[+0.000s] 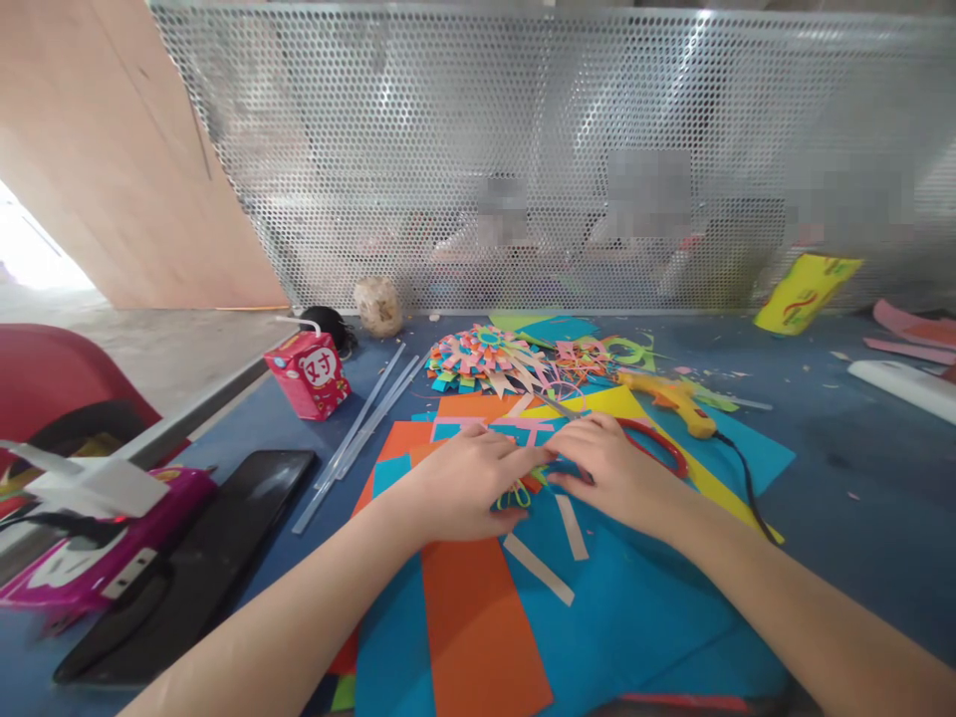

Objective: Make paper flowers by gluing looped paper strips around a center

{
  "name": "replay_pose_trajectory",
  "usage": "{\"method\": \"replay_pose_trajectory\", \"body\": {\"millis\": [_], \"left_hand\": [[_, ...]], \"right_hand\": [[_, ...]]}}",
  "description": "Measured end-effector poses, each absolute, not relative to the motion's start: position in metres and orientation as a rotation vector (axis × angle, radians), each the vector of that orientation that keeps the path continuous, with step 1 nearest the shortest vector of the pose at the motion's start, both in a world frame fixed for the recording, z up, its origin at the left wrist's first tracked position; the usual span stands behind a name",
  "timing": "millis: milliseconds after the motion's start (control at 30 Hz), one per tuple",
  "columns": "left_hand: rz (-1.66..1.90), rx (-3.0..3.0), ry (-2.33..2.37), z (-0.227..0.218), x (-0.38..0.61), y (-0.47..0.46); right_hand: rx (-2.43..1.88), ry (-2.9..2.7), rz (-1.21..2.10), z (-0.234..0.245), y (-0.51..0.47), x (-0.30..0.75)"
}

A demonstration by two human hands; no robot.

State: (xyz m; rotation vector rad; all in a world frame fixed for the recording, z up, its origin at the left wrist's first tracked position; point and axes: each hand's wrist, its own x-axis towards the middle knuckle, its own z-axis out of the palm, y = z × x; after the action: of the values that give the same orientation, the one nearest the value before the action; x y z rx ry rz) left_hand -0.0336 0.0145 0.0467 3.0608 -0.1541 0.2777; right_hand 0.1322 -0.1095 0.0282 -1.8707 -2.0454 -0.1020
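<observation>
My left hand (476, 480) is closed around a small bundle of looped paper strips (512, 496), yellow-green with some orange-red. My right hand (606, 466) meets it from the right, its thumb and fingers bent together at the bundle's edge. What lies between those right fingertips is hidden. Under both hands are blue paper sheets (634, 597) and an orange paper strip (478, 627). Two pale paper strips (539, 570) lie just below the hands. Red-handled scissors (668, 450) rest behind my right hand, partly covered by it.
Behind lie fringed paper flowers (485, 357) and paper scraps (587, 358). A yellow glue gun (676, 400) trails its cord at right. Glue sticks (365, 428), a red drink carton (310, 373), a black phone (198, 568) and a purple power strip (112, 548) are left. A perforated metal panel (538, 119) borders the back.
</observation>
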Motion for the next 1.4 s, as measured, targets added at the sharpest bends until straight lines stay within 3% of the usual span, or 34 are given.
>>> {"method": "replay_pose_trajectory", "body": {"millis": [367, 833, 1133, 1267, 1400], "left_hand": [[0.553, 3.091, -0.216, 0.042, -0.033, 0.020], [0.569, 2.717, 0.086, 0.045, -0.035, 0.031], [0.515, 2.554, 0.284, 0.043, -0.031, 0.040], [0.590, 2.342, 0.470, 0.045, -0.028, 0.042], [0.517, 2.150, 0.549, 0.048, -0.029, 0.051]], "right_hand": [[-1.849, -2.066, -0.221, 0.028, -0.111, 0.131], [-1.643, -2.153, -0.427, 0.020, -0.101, 0.123], [-1.583, -1.629, -0.165, 0.030, -0.104, 0.131], [-1.778, -1.516, -0.292, 0.037, -0.107, 0.154], [-2.382, -1.120, -0.477, 0.043, -0.114, 0.188]]}}
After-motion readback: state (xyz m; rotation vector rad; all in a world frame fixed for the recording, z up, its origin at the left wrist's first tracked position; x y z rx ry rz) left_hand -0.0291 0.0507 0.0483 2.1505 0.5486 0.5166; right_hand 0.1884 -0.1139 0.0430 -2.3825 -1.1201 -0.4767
